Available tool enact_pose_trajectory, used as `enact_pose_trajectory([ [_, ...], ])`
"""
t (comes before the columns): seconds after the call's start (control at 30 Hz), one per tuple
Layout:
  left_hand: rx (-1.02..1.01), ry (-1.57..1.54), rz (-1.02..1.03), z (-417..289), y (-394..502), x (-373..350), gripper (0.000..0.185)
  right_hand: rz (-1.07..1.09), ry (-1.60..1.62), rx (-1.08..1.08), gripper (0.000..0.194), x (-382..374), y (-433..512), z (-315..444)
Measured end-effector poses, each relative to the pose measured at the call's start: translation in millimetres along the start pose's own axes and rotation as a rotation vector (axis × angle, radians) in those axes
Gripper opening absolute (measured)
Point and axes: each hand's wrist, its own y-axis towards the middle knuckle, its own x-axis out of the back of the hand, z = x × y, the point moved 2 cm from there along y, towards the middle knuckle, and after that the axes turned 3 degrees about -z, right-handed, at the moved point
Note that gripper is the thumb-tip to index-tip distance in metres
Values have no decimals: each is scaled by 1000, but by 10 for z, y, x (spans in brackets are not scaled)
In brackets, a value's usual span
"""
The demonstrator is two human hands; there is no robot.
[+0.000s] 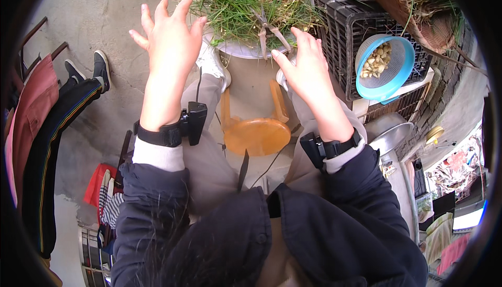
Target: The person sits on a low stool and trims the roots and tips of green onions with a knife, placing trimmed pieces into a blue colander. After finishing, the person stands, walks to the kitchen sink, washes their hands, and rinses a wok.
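Note:
My left hand (172,36) is raised with its fingers spread and nothing in it, left of a heap of long green grass-like stalks (243,0). The stalks rest in a pale shallow basin (237,50), spilling over its rim. A pair of scissors (268,30) lies on the heap, handles towards me, blades partly apart. My right hand (306,63) hovers by the scissors' handles at the basin's right, thumb and fingers apart, holding nothing. Whether its fingertips touch a handle is hard to tell. Black straps with devices sit on both wrists.
A wooden stool (257,136) stands between my legs. At right, a blue strainer basket (386,89) with pale pieces sits by a black plastic crate (337,39), beside a metal bowl (392,132) and a woven basket (415,20). Another person's legs (49,141) show at left.

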Motion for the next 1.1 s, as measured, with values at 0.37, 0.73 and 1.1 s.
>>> enact_pose_trajectory([
  [0.37,164,-137,-384,903,-229,766,47,-252,326,-196,53,-42,-691,-273],
  [0.73,-629,-232,-123,-193,-541,2509,49,-378,843,-487,39,989,-2872,275],
  [1.1,-1286,157,387,-1915,-2513,2964,49,-930,1355,-802,36,566,-4959,188],
])
